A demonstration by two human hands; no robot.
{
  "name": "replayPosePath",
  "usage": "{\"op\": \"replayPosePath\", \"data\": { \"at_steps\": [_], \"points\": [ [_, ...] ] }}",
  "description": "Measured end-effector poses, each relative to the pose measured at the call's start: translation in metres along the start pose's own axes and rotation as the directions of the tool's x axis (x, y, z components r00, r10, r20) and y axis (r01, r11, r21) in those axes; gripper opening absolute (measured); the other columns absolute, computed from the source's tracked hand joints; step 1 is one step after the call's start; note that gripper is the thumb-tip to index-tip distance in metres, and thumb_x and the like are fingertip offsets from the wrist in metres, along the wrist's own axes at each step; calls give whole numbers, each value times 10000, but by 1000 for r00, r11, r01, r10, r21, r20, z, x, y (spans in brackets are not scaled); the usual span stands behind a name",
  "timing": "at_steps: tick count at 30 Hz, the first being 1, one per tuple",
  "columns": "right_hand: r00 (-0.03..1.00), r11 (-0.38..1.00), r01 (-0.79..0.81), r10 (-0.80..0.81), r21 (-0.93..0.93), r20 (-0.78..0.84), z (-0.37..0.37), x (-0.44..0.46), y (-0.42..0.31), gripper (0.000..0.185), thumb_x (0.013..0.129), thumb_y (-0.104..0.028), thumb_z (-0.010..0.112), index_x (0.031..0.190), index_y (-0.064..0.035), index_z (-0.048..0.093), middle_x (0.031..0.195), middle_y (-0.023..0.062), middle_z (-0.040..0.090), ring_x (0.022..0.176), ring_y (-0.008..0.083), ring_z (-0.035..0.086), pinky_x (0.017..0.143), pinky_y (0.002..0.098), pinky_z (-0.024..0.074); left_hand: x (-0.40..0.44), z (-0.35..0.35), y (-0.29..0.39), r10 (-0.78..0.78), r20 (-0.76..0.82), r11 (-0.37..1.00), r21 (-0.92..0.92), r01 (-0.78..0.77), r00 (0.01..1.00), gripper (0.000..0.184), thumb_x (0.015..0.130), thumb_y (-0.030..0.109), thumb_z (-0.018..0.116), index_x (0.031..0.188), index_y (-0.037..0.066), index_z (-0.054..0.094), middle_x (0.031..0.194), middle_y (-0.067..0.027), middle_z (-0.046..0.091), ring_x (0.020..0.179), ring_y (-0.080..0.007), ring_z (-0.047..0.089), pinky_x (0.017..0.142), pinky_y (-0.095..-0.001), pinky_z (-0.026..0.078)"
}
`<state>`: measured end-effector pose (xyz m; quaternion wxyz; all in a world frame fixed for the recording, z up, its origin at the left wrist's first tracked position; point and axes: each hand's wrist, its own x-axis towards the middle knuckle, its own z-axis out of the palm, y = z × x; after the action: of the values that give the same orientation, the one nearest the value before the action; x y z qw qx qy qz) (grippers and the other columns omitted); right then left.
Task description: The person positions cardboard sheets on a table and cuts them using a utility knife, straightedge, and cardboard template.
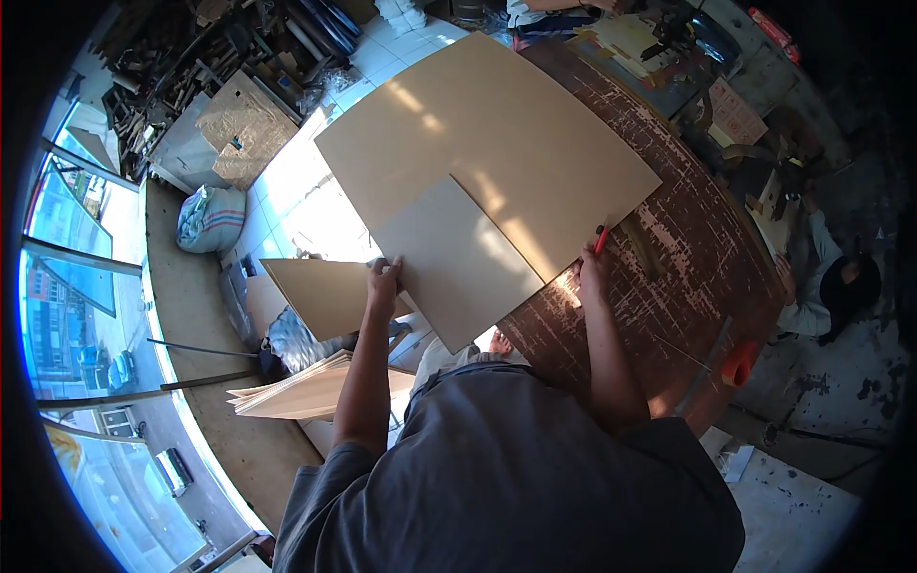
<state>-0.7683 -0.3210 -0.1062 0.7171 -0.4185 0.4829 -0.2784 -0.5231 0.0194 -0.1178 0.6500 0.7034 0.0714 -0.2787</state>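
Observation:
A large brown board [430, 124] lies across the worn table and overhangs its left side. On its near part rests a smaller grey board [458, 258], overlapping the big one and jutting out toward my body. My left hand [384, 279] is closed on the left edge of the grey board, thumb on top. My right hand [591, 275] is at the near right edge of the large board, close to the grey board's right corner. Its fingers are closed around a slim red tool [601, 239] that points away from me; its exact kind is unclear.
The table [697, 229] has peeling brown paint. A red ring-shaped roll [737, 366] and a metal strip [705, 363] lie on its right part. Leaning boards [296, 392] and a stuffed sack [212, 220] are at left. Another person [831, 277] sits at right.

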Motion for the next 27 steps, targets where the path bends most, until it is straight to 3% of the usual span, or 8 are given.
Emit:
{"op": "replayPosePath", "data": {
  "at_steps": [3, 5, 7, 13, 15, 23, 25, 27],
  "points": [
    [996, 996, 79, -81, -43, -49, -2, 2, -8, 133, 1017, -191, 571, 991, -101, 475, 683, -16, 472, 426, 62, 417, 341, 216, 279, -12, 16, -5, 30, -50, 1000, 3, -30, 998, 262, 956, 262, 687, 1019, 23, 598, 806, -91, 654, 667, -162, 644, 546, -309, 528],
    [997, 996, 51, -54, -67, -47, -19, 18, -12, 172, 1009, -194, 597, 994, -95, 457, 661, -23, 438, 412, 68, 379, 345, 226, 272, -23, 23, -9, 71, -48, 985, 161, -63, 996, 286, 944, 270, 700, 972, 0, 610, 770, -114, 666, 610, -168, 649, 510, -313, 532],
    [972, 972, 193, -208, -132, -109, -38, 26, -17, 197, 1007, -206, 609, 966, -95, 452, 656, -31, 416, 419, 66, 352, 351, 234, 261, -43, 32, -5, 51, -41, 972, 231, -41, 998, 315, 935, 271, 708, 932, -31, 618, 724, -123, 668, 530, -173, 633, 480, -306, 530],
    [915, 908, 340, -380, -245, -136, -115, 47, -29, 183, 1011, -222, 612, 1037, -55, 539, 693, -37, 461, 468, 55, 366, 404, 252, 293, -91, 72, -4, -23, 209, 957, 286, -38, 978, 376, 959, 310, 667, 951, -65, 645, 686, -114, 678, 612, -200, 716, 467, -286, 522],
    [901, 898, 319, -387, -303, -197, -143, 46, -33, 202, 1008, -211, 616, 1106, -44, 559, 700, -38, 473, 472, 56, 374, 406, 254, 294, -103, 79, -5, -143, 409, 932, 361, -16, 901, 367, 981, 325, 635, 1064, -32, 660, 835, -129, 734, 668, -190, 726, 532, -274, 528],
    [907, 901, 83, -245, -425, -343, -247, 5, -36, 335, 1014, -262, 602, 1253, -37, 538, 765, -10, 534, 579, 47, 468, 481, 246, 361, -141, 106, -26, -269, 626, 920, 393, 2, 732, 423, 1003, 326, 599, 1084, -85, 655, 854, -154, 749, 695, -225, 745, 587, -308, 578],
    [910, 905, 69, -229, -420, -345, -292, 25, -17, 319, 1013, -276, 602, 1194, -14, 574, 792, 14, 571, 646, 108, 544, 555, 300, 441, -148, 108, -32, -264, 662, 913, 407, -40, 702, 417, 1005, 325, 597, 1088, -80, 657, 856, -158, 748, 689, -225, 743, 606, -316, 586],
    [863, 771, 156, -410, -617, -296, -331, 37, 4, 314, 1005, -282, 611, 1112, 12, 619, 836, 70, 634, 751, 221, 628, 697, 386, 503, -157, 106, -35, -352, 703, 910, 411, 50, 618, 383, 1005, 318, 601, 1073, -52, 678, 859, -153, 748, 677, -221, 739, 622, -321, 592]
  ]
}}
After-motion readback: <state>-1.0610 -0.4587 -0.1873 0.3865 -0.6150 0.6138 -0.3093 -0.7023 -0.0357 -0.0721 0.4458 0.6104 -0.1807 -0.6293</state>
